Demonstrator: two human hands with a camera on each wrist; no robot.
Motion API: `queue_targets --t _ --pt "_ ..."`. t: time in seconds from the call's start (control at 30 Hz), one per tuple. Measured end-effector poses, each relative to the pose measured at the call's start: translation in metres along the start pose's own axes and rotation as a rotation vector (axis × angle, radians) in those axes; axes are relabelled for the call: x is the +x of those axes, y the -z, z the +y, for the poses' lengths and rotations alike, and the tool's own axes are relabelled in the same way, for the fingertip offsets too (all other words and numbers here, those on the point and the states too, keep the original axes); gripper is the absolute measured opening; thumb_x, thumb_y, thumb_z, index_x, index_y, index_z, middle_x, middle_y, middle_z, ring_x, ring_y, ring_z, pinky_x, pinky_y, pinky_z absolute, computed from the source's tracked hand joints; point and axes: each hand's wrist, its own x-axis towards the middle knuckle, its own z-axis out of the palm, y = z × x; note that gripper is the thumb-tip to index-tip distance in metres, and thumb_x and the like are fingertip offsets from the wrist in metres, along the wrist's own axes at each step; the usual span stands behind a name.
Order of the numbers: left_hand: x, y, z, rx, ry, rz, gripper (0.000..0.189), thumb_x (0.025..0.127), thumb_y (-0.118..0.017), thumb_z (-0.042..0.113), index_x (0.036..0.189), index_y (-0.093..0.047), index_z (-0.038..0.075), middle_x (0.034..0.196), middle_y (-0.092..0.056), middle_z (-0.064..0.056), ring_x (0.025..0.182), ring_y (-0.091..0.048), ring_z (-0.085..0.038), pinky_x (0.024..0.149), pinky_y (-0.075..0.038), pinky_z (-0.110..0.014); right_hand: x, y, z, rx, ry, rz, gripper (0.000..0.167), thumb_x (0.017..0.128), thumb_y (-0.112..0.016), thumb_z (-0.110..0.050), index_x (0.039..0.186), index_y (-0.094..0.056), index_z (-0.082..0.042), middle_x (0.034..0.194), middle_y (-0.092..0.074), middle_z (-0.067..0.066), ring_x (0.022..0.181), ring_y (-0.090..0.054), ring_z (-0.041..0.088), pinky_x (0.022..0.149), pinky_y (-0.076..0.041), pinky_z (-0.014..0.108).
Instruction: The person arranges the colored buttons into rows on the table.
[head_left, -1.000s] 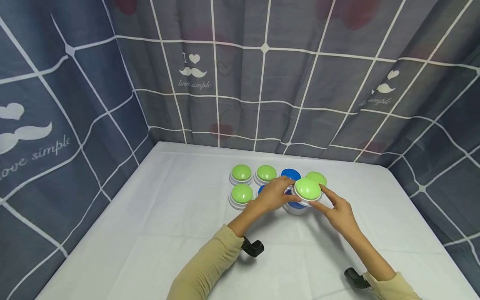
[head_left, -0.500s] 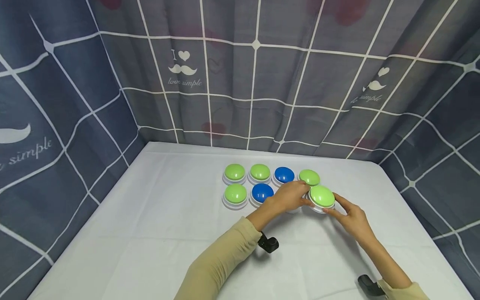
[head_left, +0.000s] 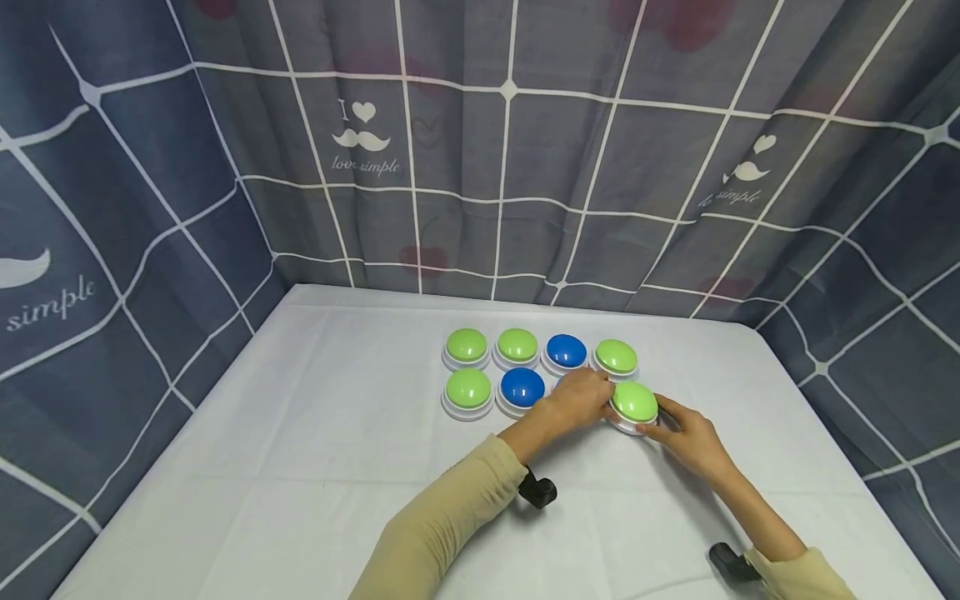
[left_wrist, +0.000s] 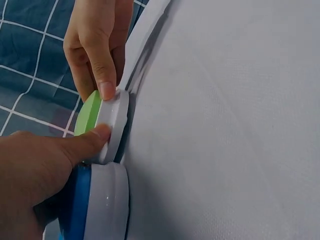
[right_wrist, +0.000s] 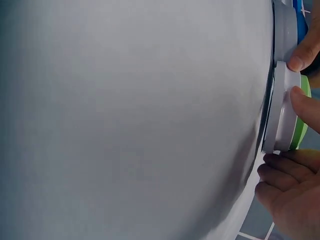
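A push button with a green dome and white base (head_left: 635,402) is at the right end of the front row, held from both sides. My left hand (head_left: 577,398) grips its left side, thumb on the white base in the left wrist view. My right hand (head_left: 693,440) holds its right side; in the right wrist view the right thumb (right_wrist: 305,107) presses the base and the fingers (right_wrist: 280,175) curl by its edge. Beside it, a blue push button (left_wrist: 107,205) is mostly hidden under my left hand in the head view. The base appears almost level with the tabletop.
To the left in the front row are a green button (head_left: 468,389) and a blue button (head_left: 522,387). Behind stand two green buttons (head_left: 467,345) (head_left: 517,344), a blue one (head_left: 566,351) and another green one (head_left: 616,357). Checked curtains (head_left: 450,167) surround the white table (head_left: 337,433).
Both hands brought the green button rightward from above the blue button, then lowered it to the front row's right end. The head view shifted slightly.
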Motion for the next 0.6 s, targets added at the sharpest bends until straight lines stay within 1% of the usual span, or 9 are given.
queue_targets --t 0.1,0.2,0.33,0.5,0.6 --pt "-0.0007 0.0002 -0.0004 0.004 0.003 0.001 0.034 0.087 -0.070 0.050 0.100 -0.076 0.019 0.097 -0.065 0.007 0.084 -0.060 -0.009 0.082 -0.047 -0.022 0.0020 -0.0004 -0.0009 -0.015 0.014 -0.011 0.072 0.089 -0.075 -0.032 0.139 -0.047 0.012 0.139 -0.046 0.034 0.129 -0.038 0.056 0.102 -0.032 0.067" --pt "-0.0020 -0.0002 -0.0016 0.006 0.012 0.002 0.034 0.086 -0.070 0.049 0.102 -0.076 0.019 0.096 -0.065 0.006 0.086 -0.061 -0.009 0.083 -0.047 -0.021 0.0050 -0.0004 -0.0030 -0.033 0.012 -0.040 0.074 0.090 -0.075 -0.033 0.140 -0.045 0.013 0.139 -0.045 0.035 0.129 -0.037 0.057 0.102 -0.032 0.068" --pt "-0.0029 -0.0008 -0.0027 0.009 0.025 0.007 0.035 0.086 -0.071 0.050 0.103 -0.076 0.019 0.099 -0.065 0.005 0.089 -0.061 -0.010 0.084 -0.047 -0.022 0.0074 0.0003 -0.0049 -0.046 0.001 -0.072 0.077 0.090 -0.073 -0.036 0.141 -0.043 0.013 0.140 -0.042 0.036 0.130 -0.035 0.058 0.103 -0.031 0.068" --pt "-0.0039 -0.0006 -0.0033 -0.005 0.040 0.006 0.037 0.087 -0.071 0.050 0.105 -0.074 0.018 0.102 -0.064 0.006 0.089 -0.060 -0.009 0.084 -0.047 -0.022 0.0086 -0.0002 -0.0037 -0.058 -0.015 -0.090 0.081 0.091 -0.071 -0.040 0.143 -0.039 0.013 0.142 -0.039 0.037 0.131 -0.033 0.057 0.104 -0.030 0.068" --pt "-0.0072 0.0008 -0.0034 -0.018 0.045 0.022 0.040 0.087 -0.071 0.051 0.106 -0.072 0.016 0.105 -0.064 0.006 0.093 -0.060 -0.009 0.086 -0.047 -0.022 0.0075 0.0018 -0.0047 -0.082 -0.024 -0.111 0.085 0.092 -0.069 -0.044 0.145 -0.036 0.014 0.144 -0.037 0.038 0.132 -0.032 0.057 0.104 -0.031 0.067"
